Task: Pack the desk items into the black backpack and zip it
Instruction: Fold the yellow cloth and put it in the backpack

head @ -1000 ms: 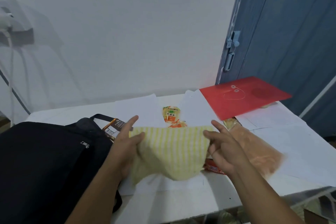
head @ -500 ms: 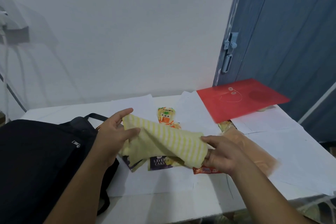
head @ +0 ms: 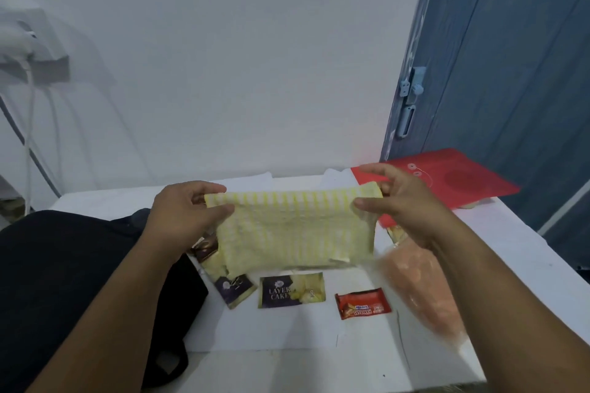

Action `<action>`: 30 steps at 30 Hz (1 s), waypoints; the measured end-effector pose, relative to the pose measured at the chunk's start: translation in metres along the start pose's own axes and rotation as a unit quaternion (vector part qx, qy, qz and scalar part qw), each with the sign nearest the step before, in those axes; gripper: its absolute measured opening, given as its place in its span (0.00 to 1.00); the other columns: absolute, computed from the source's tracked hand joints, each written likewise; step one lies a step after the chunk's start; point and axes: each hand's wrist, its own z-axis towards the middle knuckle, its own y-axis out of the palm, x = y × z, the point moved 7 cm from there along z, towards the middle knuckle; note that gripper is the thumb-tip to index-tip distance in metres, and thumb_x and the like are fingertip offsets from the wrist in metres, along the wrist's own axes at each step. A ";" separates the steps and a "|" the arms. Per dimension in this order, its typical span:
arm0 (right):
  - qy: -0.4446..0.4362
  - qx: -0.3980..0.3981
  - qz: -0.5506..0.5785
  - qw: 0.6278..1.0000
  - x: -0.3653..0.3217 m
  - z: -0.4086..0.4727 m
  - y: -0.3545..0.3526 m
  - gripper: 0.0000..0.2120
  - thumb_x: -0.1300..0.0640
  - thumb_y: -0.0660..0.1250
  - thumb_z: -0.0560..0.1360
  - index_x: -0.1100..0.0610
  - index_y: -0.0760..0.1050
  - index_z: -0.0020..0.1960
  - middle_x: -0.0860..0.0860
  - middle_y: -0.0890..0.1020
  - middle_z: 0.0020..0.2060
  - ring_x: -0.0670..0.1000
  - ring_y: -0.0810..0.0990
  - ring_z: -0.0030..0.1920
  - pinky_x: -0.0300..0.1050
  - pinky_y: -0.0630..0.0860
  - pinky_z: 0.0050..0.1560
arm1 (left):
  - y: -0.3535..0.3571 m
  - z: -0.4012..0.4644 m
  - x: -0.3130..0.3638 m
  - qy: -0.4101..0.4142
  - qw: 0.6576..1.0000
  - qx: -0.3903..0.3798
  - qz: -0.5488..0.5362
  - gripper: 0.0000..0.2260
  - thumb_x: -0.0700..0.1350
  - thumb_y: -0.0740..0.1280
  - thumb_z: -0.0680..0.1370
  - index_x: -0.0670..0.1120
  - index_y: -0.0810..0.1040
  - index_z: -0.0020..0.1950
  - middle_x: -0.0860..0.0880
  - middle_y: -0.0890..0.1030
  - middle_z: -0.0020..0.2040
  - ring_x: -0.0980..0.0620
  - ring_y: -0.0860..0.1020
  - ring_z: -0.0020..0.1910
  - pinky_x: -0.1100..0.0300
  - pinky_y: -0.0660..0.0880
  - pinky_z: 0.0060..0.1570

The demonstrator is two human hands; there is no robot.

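Left hand [head: 183,214] and right hand [head: 405,201] pinch top corners of yellow striped cloth [head: 293,226], held spread above table [head: 319,370]. Step: folding cloth (probably) before black backpack [head: 64,281]. Next: fold, stow.

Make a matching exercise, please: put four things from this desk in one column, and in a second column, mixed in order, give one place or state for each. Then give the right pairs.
Things
1. striped yellow cloth
2. black backpack
3. red folder
4. red snack bar

Places or states
A. lies flat on the desk's far right, beside the blue door
B. is held up above the desk by its top corners
C. lies on the white paper, right of the Layer Cake packet
D. sits at the desk's left end

Pairs: 1-B, 2-D, 3-A, 4-C
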 end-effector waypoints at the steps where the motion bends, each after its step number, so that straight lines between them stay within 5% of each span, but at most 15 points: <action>1: -0.022 0.003 -0.053 0.998 -0.008 0.003 0.000 0.23 0.68 0.76 0.70 0.54 0.78 0.62 0.53 0.87 0.48 0.51 0.86 0.45 0.41 0.81 0.38 | -0.001 0.000 0.004 0.006 1.000 0.002 0.021 0.11 0.43 0.80 0.70 0.51 0.85 0.50 0.55 0.69 0.22 0.59 0.69 0.22 0.69 0.67 0.29; 3: -0.059 0.034 -0.187 0.980 -0.018 0.011 -0.004 0.16 0.62 0.77 0.71 0.51 0.83 0.56 0.48 0.86 0.48 0.52 0.85 0.47 0.45 0.82 0.50 | -0.004 0.002 0.010 0.012 0.999 0.007 0.048 0.09 0.44 0.81 0.69 0.51 0.85 0.47 0.54 0.74 0.25 0.60 0.72 0.22 0.72 0.67 0.26; 6: -0.091 0.049 -0.288 0.952 -0.029 0.020 -0.005 0.07 0.58 0.77 0.71 0.49 0.85 0.48 0.43 0.85 0.39 0.38 0.79 0.37 0.28 0.73 0.38 | -0.010 0.009 0.010 0.010 0.997 0.024 0.077 0.05 0.45 0.79 0.71 0.53 0.86 0.43 0.51 0.81 0.31 0.56 0.78 0.28 0.64 0.74 0.32; 9: -0.114 0.074 -0.296 0.946 -0.036 0.025 -0.008 0.03 0.56 0.78 0.70 0.50 0.84 0.41 0.45 0.83 0.33 0.42 0.78 0.34 0.42 0.74 0.39 | -0.016 0.014 0.012 0.006 0.996 0.025 0.086 0.03 0.45 0.77 0.73 0.53 0.87 0.41 0.51 0.85 0.36 0.46 0.84 0.39 0.48 0.81 0.47; 13: -0.127 0.085 -0.295 0.943 -0.045 0.024 -0.005 0.08 0.59 0.79 0.69 0.49 0.83 0.37 0.46 0.81 0.33 0.45 0.76 0.33 0.42 0.72 0.37 | -0.024 0.014 0.016 0.009 0.998 0.035 0.059 0.06 0.44 0.81 0.69 0.54 0.86 0.40 0.48 0.85 0.37 0.43 0.85 0.38 0.42 0.82 0.49; 16: -0.127 0.086 -0.243 0.958 -0.055 0.019 -0.005 0.07 0.61 0.80 0.67 0.54 0.83 0.37 0.48 0.83 0.32 0.49 0.77 0.32 0.45 0.74 0.37 | -0.028 0.012 0.021 -0.001 0.999 0.023 -0.039 0.07 0.48 0.81 0.67 0.52 0.87 0.42 0.46 0.85 0.39 0.39 0.84 0.41 0.37 0.82 0.48; 19: -0.054 0.063 -0.197 0.977 -0.044 0.018 -0.008 0.06 0.59 0.79 0.69 0.57 0.83 0.40 0.53 0.83 0.33 0.48 0.76 0.30 0.45 0.76 0.35 | -0.022 0.008 0.015 -0.090 0.979 -0.006 -0.183 0.15 0.54 0.76 0.71 0.42 0.85 0.37 0.45 0.84 0.39 0.45 0.82 0.37 0.48 0.81 0.47; 22: 0.017 -0.004 -0.155 0.988 -0.019 0.019 0.001 0.06 0.59 0.77 0.72 0.60 0.83 0.46 0.57 0.86 0.40 0.50 0.81 0.38 0.48 0.80 0.44 | -0.019 0.005 0.004 -0.123 0.969 0.020 -0.212 0.15 0.50 0.79 0.67 0.41 0.81 0.30 0.36 0.82 0.39 0.43 0.79 0.38 0.51 0.78 0.47; 24: 0.037 -0.035 -0.027 0.998 -0.008 0.019 0.010 0.08 0.61 0.74 0.74 0.64 0.83 0.51 0.61 0.86 0.48 0.54 0.83 0.45 0.47 0.81 0.50 | -0.016 0.004 -0.003 -0.130 0.964 0.034 -0.230 0.15 0.43 0.80 0.68 0.42 0.76 0.29 0.37 0.80 0.37 0.42 0.77 0.40 0.49 0.76 0.47; 27: 0.033 -0.002 0.202 0.979 -0.004 0.019 0.014 0.08 0.64 0.70 0.76 0.66 0.80 0.54 0.58 0.85 0.44 0.55 0.83 0.45 0.44 0.82 0.48 | -0.016 0.009 -0.008 -0.124 0.957 0.044 -0.258 0.16 0.31 0.77 0.68 0.44 0.71 0.36 0.44 0.73 0.35 0.44 0.78 0.38 0.57 0.76 0.36; 30: 0.020 0.042 0.245 0.968 -0.002 0.022 0.004 0.13 0.70 0.67 0.76 0.58 0.78 0.57 0.53 0.83 0.38 0.53 0.83 0.41 0.46 0.80 0.47 | -0.013 0.011 -0.006 -0.120 0.957 -0.010 -0.264 0.18 0.28 0.74 0.70 0.45 0.78 0.54 0.44 0.81 0.45 0.46 0.80 0.40 0.59 0.77 0.34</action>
